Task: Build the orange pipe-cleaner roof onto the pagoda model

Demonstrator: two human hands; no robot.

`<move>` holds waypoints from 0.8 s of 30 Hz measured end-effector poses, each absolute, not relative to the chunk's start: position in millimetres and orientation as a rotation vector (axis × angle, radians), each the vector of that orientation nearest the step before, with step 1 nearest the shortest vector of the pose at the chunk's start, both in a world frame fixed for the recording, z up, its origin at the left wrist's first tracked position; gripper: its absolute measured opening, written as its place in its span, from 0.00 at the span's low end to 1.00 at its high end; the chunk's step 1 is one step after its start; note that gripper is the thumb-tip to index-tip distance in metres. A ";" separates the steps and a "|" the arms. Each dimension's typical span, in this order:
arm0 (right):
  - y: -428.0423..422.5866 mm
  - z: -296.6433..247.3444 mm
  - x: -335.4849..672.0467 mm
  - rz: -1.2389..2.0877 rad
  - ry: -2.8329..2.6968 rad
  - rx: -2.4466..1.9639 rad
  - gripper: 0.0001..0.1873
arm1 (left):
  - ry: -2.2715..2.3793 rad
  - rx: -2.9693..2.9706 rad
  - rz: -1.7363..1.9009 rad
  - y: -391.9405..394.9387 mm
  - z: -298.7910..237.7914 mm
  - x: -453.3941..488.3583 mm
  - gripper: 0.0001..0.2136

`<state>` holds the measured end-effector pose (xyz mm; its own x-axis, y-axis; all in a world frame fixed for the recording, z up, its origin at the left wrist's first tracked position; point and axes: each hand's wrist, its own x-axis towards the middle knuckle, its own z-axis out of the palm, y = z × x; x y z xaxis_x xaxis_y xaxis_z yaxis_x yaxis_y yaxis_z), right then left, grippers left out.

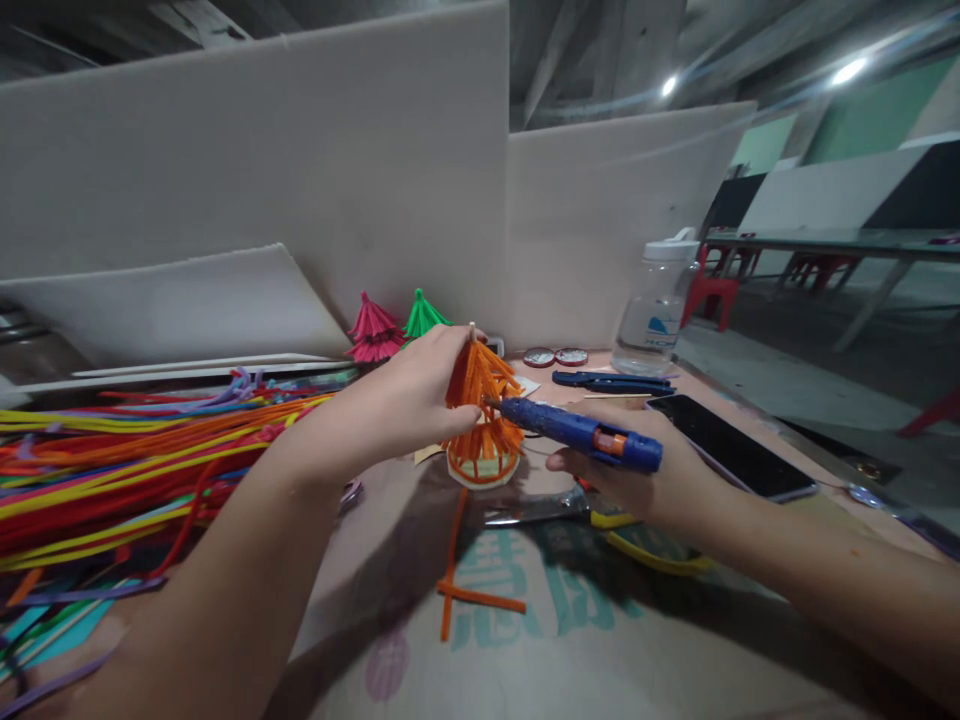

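Observation:
An orange pipe-cleaner pagoda model with two roof tiers stands on a round pale base. My left hand is closed around its left side, thumb at the front and fingers hidden behind. My right hand grips a blue hot glue gun, whose nozzle tip meets or nearly meets the upper roof. Two loose orange pipe-cleaner pieces lie crossed in front of the base. Beneath my right hand lie scissors with yellow handles.
Many coloured pipe cleaners cover the left side. Behind stand a pink model and a green model, against white boards. A water bottle, dark blue cutter and phone occupy the right.

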<state>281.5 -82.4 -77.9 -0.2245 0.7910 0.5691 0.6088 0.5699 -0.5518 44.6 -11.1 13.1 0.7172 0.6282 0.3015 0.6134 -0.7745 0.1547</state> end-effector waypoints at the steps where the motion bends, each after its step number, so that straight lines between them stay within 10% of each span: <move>1: -81.3 -77.4 281.7 0.250 -1.925 -1.132 0.08 | 1.039 2.865 0.527 -10.8 13.3 44.4 0.16; 15: -32.0 -77.5 311.1 0.528 -1.519 -1.298 0.19 | 1.148 2.688 0.470 -7.4 19.0 34.2 0.33; 24: 62.3 -98.8 325.6 0.460 -1.715 -1.624 0.15 | 1.053 2.303 1.052 15.3 4.5 46.3 0.18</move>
